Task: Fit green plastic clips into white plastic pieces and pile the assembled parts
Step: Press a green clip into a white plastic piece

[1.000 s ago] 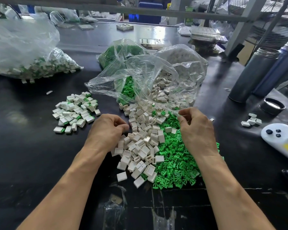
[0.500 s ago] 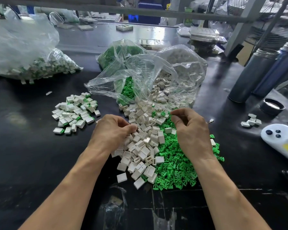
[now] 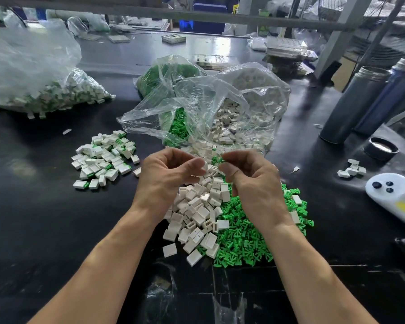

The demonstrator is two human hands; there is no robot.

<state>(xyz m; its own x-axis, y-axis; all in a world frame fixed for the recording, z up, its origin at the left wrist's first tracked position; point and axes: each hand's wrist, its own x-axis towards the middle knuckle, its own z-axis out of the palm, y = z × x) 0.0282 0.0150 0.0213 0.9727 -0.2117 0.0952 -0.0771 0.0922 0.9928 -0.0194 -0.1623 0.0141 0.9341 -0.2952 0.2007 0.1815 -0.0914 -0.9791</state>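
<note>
A heap of loose white plastic pieces (image 3: 198, 213) lies in front of me, with a spread of green clips (image 3: 246, 242) to its right. Both hands are raised above the heaps, fingertips close together. My left hand (image 3: 166, 176) has curled fingers pinching what seems to be a white piece, mostly hidden by its thumb. My right hand (image 3: 250, 181) pinches a green clip (image 3: 218, 159) at its fingertips. A pile of assembled white-and-green parts (image 3: 103, 160) sits to the left on the black table (image 3: 33, 218).
Open clear bags of green clips (image 3: 164, 76) and white pieces (image 3: 243, 113) lie behind the heaps. A big bag of assembled parts (image 3: 40, 90) is far left. Two metal bottles (image 3: 355, 104), a black lid (image 3: 381, 148), a few white pieces (image 3: 352, 170) and a white device (image 3: 393, 190) stand at right.
Both hands have lifted off the heaps and come together above them. The right hand now carries a green clip; the left has picked something up from the white heap.
</note>
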